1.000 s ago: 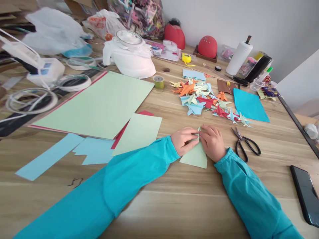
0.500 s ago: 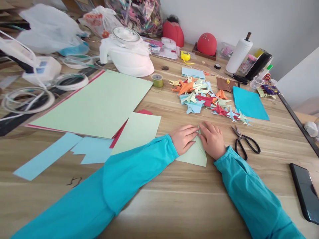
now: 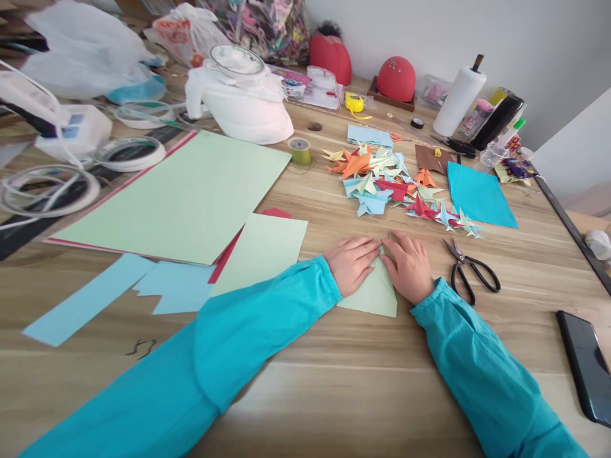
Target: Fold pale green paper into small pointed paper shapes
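Observation:
A pale green sheet of paper, folded to a point at its far end, lies on the table in front of me. My left hand presses on its left side, fingers held together and tips near the point. From the right, my right hand grips the same far end with bent fingers. Both hands hide much of the folds. Beyond them lies a pile of folded paper shapes in orange, red, blue and green. To the right of my right hand rest black-handled scissors, blades slightly apart.
Large green sheets, a smaller green sheet and blue paper strips lie left. A thread spool stands behind. Right are a turquoise sheet and a phone. Cables and a white bag sit farther back.
The camera view has shifted slightly. Both hands stay at the far end of the folded green paper, with hardly any visible movement.

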Tool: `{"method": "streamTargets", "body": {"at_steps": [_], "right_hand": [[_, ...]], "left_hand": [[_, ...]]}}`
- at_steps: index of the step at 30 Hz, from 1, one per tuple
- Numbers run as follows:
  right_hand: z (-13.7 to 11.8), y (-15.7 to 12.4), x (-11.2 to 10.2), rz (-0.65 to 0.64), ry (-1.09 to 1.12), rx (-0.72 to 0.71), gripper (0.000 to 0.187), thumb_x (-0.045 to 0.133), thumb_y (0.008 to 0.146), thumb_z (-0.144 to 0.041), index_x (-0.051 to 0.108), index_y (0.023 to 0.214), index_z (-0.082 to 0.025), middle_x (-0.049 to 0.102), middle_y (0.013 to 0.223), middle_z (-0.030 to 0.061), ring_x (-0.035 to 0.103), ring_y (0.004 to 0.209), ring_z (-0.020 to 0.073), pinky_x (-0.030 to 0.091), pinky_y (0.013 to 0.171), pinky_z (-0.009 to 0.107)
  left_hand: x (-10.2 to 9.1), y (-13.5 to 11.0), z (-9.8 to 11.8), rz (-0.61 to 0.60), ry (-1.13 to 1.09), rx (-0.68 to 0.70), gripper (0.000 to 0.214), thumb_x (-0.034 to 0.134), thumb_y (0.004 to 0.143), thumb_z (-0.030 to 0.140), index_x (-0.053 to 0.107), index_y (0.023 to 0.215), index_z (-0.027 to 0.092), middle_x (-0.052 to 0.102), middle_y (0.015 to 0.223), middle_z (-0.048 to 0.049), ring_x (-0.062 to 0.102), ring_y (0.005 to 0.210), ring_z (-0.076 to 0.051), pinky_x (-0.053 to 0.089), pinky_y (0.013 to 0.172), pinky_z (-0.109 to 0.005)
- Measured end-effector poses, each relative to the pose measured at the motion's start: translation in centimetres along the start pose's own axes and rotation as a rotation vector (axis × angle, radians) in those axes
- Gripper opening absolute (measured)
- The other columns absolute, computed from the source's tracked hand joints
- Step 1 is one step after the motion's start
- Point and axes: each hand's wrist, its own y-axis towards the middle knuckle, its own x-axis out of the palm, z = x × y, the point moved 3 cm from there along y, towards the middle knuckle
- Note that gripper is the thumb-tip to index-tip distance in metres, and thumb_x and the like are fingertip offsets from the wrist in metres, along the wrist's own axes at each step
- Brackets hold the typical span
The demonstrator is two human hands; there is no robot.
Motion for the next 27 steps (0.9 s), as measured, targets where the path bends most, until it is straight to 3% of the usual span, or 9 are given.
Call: {"method": "streamTargets", "body": {"at_steps": [6, 15, 19, 27], "right_hand": [[-0.04, -0.02, 0.02, -0.004, -0.001, -0.005, 0.030, 0.045, 0.086, -0.033, 0.059, 0.111, -0.023, 0.051, 0.125, 0.0081, 0.047, 0.106, 0.0244, 0.037, 0.089, 0.038], [-0.11, 0.09, -0.14, -0.012, 0.010, 0.000, 0.035, 0.045, 0.086, -0.033, 0.052, 0.118, -0.021, 0.051, 0.125, 0.0083, 0.046, 0.106, 0.0246, 0.036, 0.089, 0.037], [-0.28, 0.11, -0.27, -0.023, -0.014, 0.003, 0.039, 0.046, 0.085, -0.031, 0.048, 0.123, -0.023, 0.050, 0.125, 0.0078, 0.046, 0.106, 0.0241, 0.036, 0.089, 0.037], [-0.28, 0.04, -0.10, -0.034, -0.056, -0.007, 0.034, 0.042, 0.087, -0.034, 0.053, 0.119, -0.028, 0.048, 0.126, 0.0079, 0.045, 0.107, 0.0249, 0.036, 0.088, 0.038]], "left_hand": [[0.07, -0.01, 0.04, -0.001, 0.010, 0.003, 0.037, 0.038, 0.086, 0.027, 0.055, 0.115, 0.011, 0.054, 0.124, -0.0114, 0.044, 0.116, -0.027, 0.041, 0.093, -0.045], [-0.10, 0.00, 0.10, 0.111, -0.030, 0.010, 0.035, 0.041, 0.085, 0.025, 0.056, 0.110, 0.006, 0.058, 0.110, -0.0159, 0.050, 0.107, -0.026, 0.044, 0.093, -0.041], [-0.11, -0.04, 0.05, 0.105, -0.031, 0.019, 0.035, 0.042, 0.084, 0.026, 0.057, 0.108, 0.006, 0.057, 0.112, -0.0166, 0.049, 0.107, -0.026, 0.044, 0.094, -0.041], [-0.22, 0.10, 0.16, 0.067, -0.034, 0.002, 0.036, 0.040, 0.084, 0.026, 0.059, 0.107, 0.006, 0.056, 0.114, -0.0178, 0.048, 0.108, -0.027, 0.043, 0.094, -0.042]]}}
